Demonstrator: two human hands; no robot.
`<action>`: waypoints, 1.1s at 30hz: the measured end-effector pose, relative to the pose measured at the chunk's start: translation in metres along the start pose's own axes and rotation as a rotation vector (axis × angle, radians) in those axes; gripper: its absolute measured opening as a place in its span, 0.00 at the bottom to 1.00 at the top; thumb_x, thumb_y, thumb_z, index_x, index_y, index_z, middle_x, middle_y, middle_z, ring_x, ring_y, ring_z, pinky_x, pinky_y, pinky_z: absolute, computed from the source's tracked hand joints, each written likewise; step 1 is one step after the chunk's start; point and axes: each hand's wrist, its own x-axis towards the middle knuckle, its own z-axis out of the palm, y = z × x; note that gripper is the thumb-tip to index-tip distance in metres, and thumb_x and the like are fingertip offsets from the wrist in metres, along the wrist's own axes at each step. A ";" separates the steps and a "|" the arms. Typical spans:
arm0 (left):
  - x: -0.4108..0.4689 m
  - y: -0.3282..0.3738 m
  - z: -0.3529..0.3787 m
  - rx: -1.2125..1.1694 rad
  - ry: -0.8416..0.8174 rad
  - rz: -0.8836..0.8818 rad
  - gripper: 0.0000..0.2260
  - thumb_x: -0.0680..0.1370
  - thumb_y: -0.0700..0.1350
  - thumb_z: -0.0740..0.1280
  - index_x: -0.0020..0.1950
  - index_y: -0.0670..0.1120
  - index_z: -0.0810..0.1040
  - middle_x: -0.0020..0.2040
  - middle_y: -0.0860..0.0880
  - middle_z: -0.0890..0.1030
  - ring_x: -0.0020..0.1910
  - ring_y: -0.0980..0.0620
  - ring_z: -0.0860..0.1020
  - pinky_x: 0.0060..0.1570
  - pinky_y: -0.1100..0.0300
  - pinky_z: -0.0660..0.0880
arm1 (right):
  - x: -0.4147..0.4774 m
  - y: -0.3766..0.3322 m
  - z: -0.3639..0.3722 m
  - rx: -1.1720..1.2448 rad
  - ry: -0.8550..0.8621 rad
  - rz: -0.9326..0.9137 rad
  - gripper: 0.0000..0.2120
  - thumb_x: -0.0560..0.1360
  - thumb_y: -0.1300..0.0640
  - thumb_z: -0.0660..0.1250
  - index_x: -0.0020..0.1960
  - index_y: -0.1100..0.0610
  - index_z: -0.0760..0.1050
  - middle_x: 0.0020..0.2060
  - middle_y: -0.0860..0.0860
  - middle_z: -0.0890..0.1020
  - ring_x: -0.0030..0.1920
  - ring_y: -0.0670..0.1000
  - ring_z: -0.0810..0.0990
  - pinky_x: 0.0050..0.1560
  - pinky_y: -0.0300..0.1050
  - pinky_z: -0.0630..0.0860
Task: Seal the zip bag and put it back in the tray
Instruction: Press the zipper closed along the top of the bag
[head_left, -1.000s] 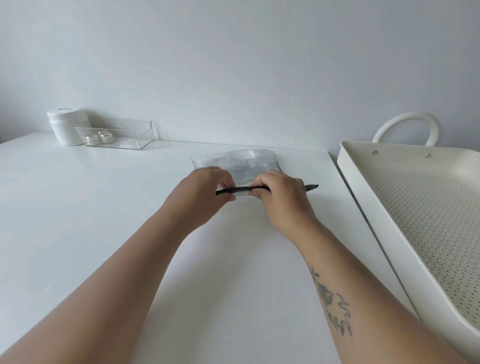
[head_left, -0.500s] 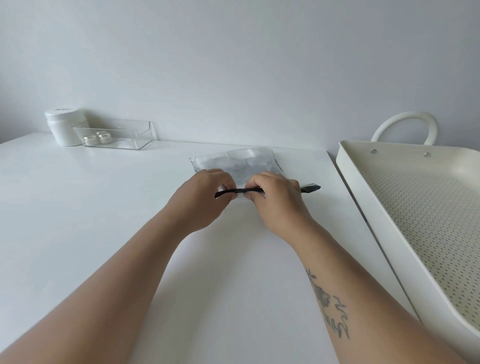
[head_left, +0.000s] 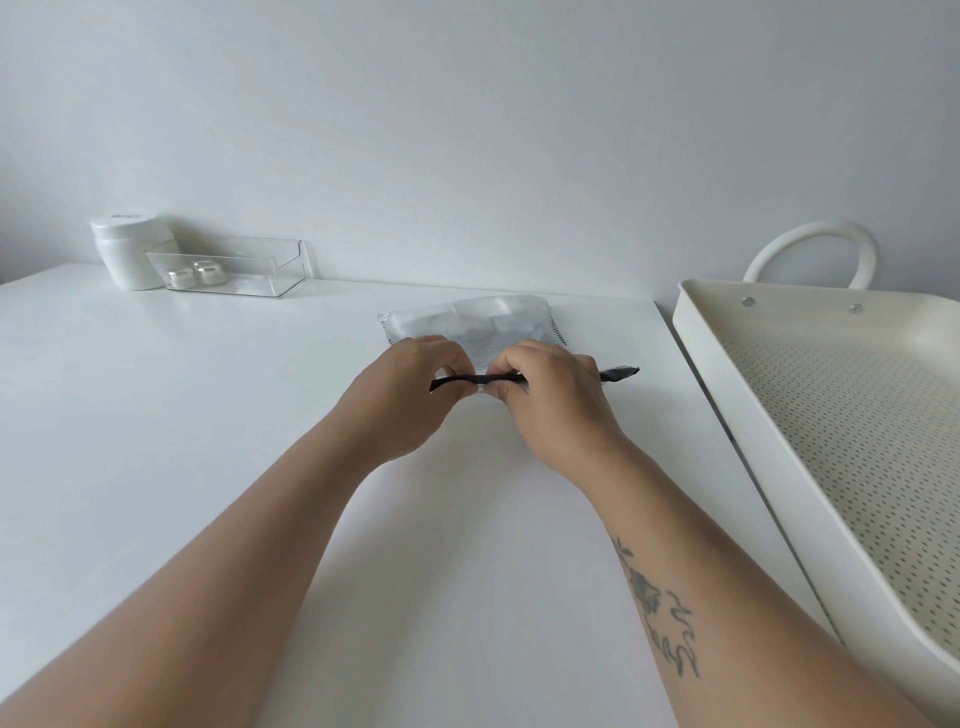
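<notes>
A clear zip bag (head_left: 467, 325) with pale contents lies on the white table (head_left: 156, 415), its black zip strip facing me. My left hand (head_left: 400, 395) pinches the strip's left end. My right hand (head_left: 556, 400) pinches the strip just right of the left hand, fingertips almost touching. The strip's right end sticks out past my right hand. The cream perforated tray (head_left: 737, 410) with a loop handle stands to the right of the table, holding nothing visible.
A white jar (head_left: 130, 249) and a clear plastic box (head_left: 244, 267) with two small pale items stand at the back left against the wall. The table's right edge runs close beside the tray.
My right hand has slid left along the zip strip toward my left hand. More of the strip's right end now shows beyond it. The bag has stayed in place.
</notes>
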 end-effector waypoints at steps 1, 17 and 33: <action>0.000 0.001 0.001 0.015 -0.004 -0.007 0.03 0.78 0.46 0.67 0.44 0.50 0.79 0.42 0.58 0.76 0.43 0.58 0.74 0.45 0.53 0.75 | 0.000 0.000 0.000 0.002 0.002 -0.006 0.04 0.76 0.56 0.69 0.43 0.53 0.79 0.40 0.44 0.79 0.46 0.51 0.74 0.55 0.49 0.67; 0.002 -0.002 -0.004 -0.005 0.047 -0.115 0.05 0.78 0.41 0.67 0.43 0.45 0.81 0.38 0.54 0.76 0.37 0.57 0.72 0.35 0.70 0.67 | -0.002 0.004 -0.001 0.000 0.000 -0.012 0.03 0.75 0.54 0.69 0.49 0.49 0.77 0.46 0.43 0.80 0.50 0.48 0.74 0.56 0.46 0.63; 0.000 -0.006 -0.010 -0.118 0.070 -0.146 0.07 0.73 0.44 0.74 0.36 0.50 0.80 0.28 0.55 0.73 0.26 0.61 0.69 0.27 0.72 0.65 | 0.000 0.004 -0.004 0.065 -0.014 0.028 0.05 0.75 0.57 0.68 0.41 0.51 0.75 0.33 0.39 0.73 0.42 0.49 0.71 0.48 0.46 0.66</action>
